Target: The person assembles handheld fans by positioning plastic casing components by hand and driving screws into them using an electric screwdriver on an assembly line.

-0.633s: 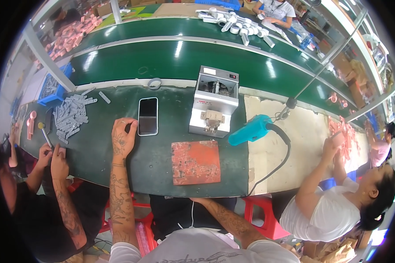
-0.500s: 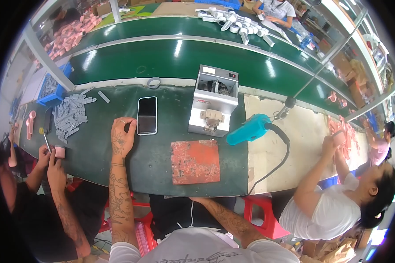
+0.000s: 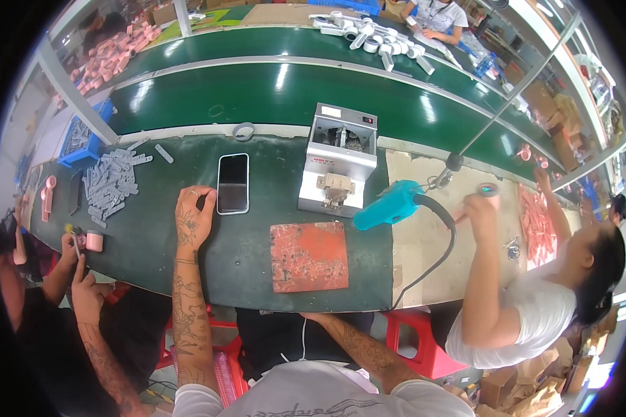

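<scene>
My left hand (image 3: 196,212) rests on the dark green table mat (image 3: 236,260), its fingers curled in and nothing visible in them. Just right of it, without contact, lies a smartphone (image 3: 233,183) with a dark screen and light case. My right hand (image 3: 315,317) is low at the table's front edge, mostly hidden below it; its fingers do not show. Between the arms and the back of the table lies a worn red square pad (image 3: 309,257). Behind that stands a grey metal machine (image 3: 340,160) with an open top. A teal power screwdriver (image 3: 389,206) hangs right of it.
Grey plastic strips (image 3: 111,181) are heaped at the left, near a blue bin (image 3: 87,142). A grey ring (image 3: 243,131) sits at the mat's back edge. Beyond runs a green conveyor (image 3: 209,94). Co-workers sit on both sides; the right one holds a pink part (image 3: 489,194).
Both my hands stay where they were. The teal screwdriver has swung slightly left. The right co-worker has brought a pink part closer and reaches toward the conveyor with the other hand.
</scene>
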The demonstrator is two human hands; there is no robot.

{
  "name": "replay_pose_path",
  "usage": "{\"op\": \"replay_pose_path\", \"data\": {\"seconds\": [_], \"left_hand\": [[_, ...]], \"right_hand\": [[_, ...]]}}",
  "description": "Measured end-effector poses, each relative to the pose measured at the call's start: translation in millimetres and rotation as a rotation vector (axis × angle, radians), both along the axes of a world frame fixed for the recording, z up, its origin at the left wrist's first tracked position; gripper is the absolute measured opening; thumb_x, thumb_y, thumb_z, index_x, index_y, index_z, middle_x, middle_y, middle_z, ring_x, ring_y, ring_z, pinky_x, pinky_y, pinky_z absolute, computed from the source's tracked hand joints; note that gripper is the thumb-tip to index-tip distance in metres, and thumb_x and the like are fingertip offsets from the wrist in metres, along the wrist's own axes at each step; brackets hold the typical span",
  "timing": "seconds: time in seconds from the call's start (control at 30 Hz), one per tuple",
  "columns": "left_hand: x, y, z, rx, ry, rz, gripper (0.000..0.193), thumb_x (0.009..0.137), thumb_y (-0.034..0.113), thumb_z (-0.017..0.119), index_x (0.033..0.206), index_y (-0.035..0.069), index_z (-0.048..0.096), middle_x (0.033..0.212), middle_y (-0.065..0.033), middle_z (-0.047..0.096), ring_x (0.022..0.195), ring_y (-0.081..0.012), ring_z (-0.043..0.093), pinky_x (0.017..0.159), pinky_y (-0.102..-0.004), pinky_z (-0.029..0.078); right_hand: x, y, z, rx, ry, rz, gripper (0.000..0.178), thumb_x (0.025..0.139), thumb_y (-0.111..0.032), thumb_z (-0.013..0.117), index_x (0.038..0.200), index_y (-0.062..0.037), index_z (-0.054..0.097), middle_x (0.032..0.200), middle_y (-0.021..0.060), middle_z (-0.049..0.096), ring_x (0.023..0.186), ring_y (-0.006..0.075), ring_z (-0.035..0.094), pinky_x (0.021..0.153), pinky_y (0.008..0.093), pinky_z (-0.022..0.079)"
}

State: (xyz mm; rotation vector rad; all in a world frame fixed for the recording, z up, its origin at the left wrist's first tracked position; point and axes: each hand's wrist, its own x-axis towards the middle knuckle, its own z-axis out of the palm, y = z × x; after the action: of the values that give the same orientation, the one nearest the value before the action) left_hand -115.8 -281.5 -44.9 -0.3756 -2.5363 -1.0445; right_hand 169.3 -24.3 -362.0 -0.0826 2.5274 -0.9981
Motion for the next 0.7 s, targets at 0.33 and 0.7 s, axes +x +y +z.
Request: {"op": "replay_pose_path", "data": {"seconds": [0.33,0.7], "left_hand": [[1.0,-4.7,-5.7,0.079,0.104,-0.007,0.012,0.094,0.016,0.077,0.100,0.006,0.076,0.104,-0.0110,0.076,0.108,-0.0328,0.068,0.098,-0.0427,0.054],[-4.5,-2.4,-14.0,0.082,0.076,-0.031,0.016,0.094,0.021,0.076,0.098,0.006,0.076,0.103,-0.0126,0.075,0.105,-0.0342,0.067,0.097,-0.0458,0.052]], "right_hand": [[-13.2,-16.0,67.4,-0.154,0.219,-0.034,0.032,0.105,-0.028,0.063,0.126,-0.0048,0.069,0.126,0.0219,0.070,0.116,0.0380,0.064,0.101,0.0512,0.051],[36.9,10.7,361.5,-0.767,0.158,0.394,0.019,0.101,-0.018,0.069,0.117,-0.0078,0.075,0.117,0.0096,0.074,0.111,0.0296,0.071,0.096,0.0458,0.054]]}}
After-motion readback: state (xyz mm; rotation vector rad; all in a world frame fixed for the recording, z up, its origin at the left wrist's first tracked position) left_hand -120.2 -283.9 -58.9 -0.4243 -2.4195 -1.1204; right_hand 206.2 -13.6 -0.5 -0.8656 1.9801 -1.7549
